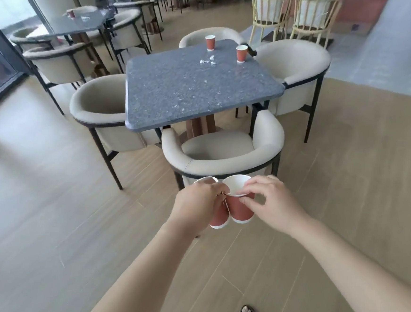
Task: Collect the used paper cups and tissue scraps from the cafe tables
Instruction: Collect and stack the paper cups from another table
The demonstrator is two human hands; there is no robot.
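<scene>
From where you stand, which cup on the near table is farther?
The left cup, at the far edge; the other cup stands nearer you, by the right edge.

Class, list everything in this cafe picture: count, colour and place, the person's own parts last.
Standing paper cups: two, red, far right of the table.
Held paper cups: two, red, side by side in the hands.
Tissue scraps: several, white, near the standing cups.
Speckled stone table: one, grey, centre.
Padded armchairs: four, cream, around the table.
Slatted chairs: two, pale yellow, upper right.
Left hand: one, grips the left cup.
Right hand: one, pinches the right cup's rim.
</scene>
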